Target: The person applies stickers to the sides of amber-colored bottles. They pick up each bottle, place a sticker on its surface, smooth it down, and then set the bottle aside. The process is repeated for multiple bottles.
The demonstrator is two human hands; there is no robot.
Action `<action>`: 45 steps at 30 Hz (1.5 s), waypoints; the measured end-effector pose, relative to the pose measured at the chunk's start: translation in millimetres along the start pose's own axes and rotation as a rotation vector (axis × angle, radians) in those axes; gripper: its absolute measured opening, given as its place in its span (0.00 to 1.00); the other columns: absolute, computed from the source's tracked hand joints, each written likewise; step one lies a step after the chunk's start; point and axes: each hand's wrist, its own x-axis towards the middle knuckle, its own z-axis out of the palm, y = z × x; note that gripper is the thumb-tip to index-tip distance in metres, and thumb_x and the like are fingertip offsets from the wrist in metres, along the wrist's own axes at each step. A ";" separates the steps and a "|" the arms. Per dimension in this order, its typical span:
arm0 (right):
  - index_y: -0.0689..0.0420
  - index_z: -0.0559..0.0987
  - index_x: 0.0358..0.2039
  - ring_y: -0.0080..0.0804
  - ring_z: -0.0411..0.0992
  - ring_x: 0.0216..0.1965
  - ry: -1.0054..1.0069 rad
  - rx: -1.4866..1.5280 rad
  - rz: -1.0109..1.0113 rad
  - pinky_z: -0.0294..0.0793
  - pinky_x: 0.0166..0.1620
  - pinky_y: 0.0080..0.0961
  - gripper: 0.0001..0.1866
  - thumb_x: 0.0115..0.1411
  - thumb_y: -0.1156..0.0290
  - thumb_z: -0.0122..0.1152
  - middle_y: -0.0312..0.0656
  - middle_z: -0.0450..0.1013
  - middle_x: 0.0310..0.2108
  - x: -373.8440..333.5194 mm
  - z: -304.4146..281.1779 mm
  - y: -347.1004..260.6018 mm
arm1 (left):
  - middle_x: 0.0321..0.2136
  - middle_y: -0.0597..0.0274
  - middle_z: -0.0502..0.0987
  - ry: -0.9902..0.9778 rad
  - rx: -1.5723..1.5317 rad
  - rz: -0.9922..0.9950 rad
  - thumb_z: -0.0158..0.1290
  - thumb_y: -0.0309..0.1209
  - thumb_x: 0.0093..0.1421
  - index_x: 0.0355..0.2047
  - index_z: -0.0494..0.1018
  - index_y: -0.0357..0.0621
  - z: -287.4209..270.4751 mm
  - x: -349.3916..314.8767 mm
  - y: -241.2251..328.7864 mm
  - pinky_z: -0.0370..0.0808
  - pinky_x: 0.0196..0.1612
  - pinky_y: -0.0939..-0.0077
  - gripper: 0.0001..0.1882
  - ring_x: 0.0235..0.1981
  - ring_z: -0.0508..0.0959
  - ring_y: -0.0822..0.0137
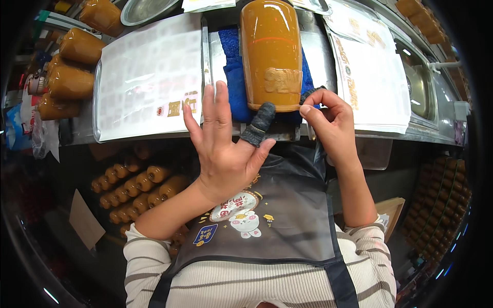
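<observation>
A glossy brown ceramic jar (271,46) lies on its side on a blue cloth (235,84), its base end toward me. A raised, decal-like patch (282,81) sits on its surface near that end. My left hand (223,138) is open, fingers spread; its index finger wears a dark fabric finger cover (260,123) whose tip touches or nearly touches the jar's base rim. My right hand (331,123) is closed in a pinch beside the base's right corner; what its thumb and finger hold is too small to make out. Something dark shows behind its fingers.
A white sheet (149,72) with gold and pink prints lies on a tray to the left. More printed sheets (364,77) lie right, before a metal sink (418,82). Brown jars (72,82) stand far left; several more (136,187) are stacked below the table. A metal bowl (146,10) stands behind.
</observation>
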 end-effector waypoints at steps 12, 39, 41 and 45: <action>0.61 0.79 0.31 0.06 0.64 0.22 0.033 0.054 -0.021 0.59 0.25 0.10 0.05 0.60 0.73 0.65 0.27 0.73 0.24 3.1 1.1 7.6 | 0.66 0.30 0.61 0.022 0.147 0.197 0.62 0.30 0.49 0.29 0.82 0.43 2.6 45.2 22.5 0.49 0.63 0.20 0.07 0.65 0.63 0.26; 0.60 0.77 0.29 0.07 0.63 0.24 0.035 0.049 -0.034 0.59 0.26 0.10 0.05 0.61 0.75 0.63 0.27 0.70 0.25 -6.6 -10.7 -17.5 | 0.69 0.37 0.59 0.031 -0.105 0.134 0.66 0.31 0.55 0.45 0.79 0.31 19.6 -2.8 -32.4 0.43 0.67 0.29 0.20 0.67 0.64 0.40; 0.62 0.78 0.30 0.08 0.65 0.25 0.034 0.060 -0.010 0.62 0.28 0.09 0.04 0.60 0.76 0.64 0.28 0.71 0.27 -4.7 -12.5 -13.6 | 0.70 0.38 0.58 0.019 -0.089 0.153 0.66 0.30 0.55 0.48 0.79 0.32 17.7 -2.4 -33.9 0.44 0.67 0.29 0.22 0.67 0.65 0.42; 0.62 0.78 0.31 0.09 0.66 0.27 0.031 0.071 0.007 0.65 0.30 0.09 0.04 0.60 0.76 0.64 0.29 0.72 0.28 -3.1 -12.7 -8.6 | 0.67 0.34 0.61 0.014 -0.105 0.176 0.67 0.30 0.53 0.37 0.80 0.31 13.4 5.6 -29.8 0.46 0.66 0.28 0.15 0.66 0.66 0.38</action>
